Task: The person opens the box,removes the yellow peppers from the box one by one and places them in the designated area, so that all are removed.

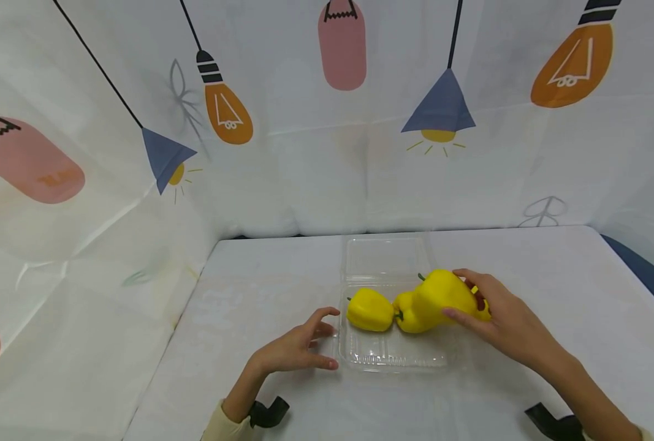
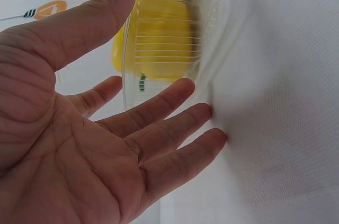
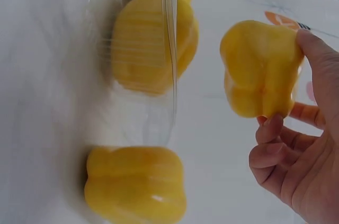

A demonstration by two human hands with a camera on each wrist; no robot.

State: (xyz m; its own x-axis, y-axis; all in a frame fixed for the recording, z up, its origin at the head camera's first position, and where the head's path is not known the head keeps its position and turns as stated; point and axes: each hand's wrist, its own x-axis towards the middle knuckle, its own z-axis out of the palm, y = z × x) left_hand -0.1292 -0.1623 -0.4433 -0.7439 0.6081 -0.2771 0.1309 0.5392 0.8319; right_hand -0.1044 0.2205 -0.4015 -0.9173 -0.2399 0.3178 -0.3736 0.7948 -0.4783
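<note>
A yellow bell pepper [image 1: 369, 310] lies on the left inside a clear plastic clamshell box [image 1: 393, 360]. Beside it in the box is a second yellow bell pepper [image 1: 409, 315], partly hidden. Above the box's right side, my right hand [image 1: 505, 318] holds another yellow bell pepper [image 3: 262, 68] between thumb and fingers. One more yellow bell pepper [image 3: 135, 184] rests on the table outside the box, mostly hidden behind the right hand in the head view. My left hand [image 1: 299, 346] is at the box's left side, fingers spread and holding nothing; whether its fingertips touch the wall I cannot tell.
The box's lid [image 1: 385, 256] is folded back flat toward the far edge of the white table [image 1: 271, 275]. Behind the table hangs a white sheet [image 1: 315, 177] printed with lamps and bulbs. Another sheet section runs along the left side.
</note>
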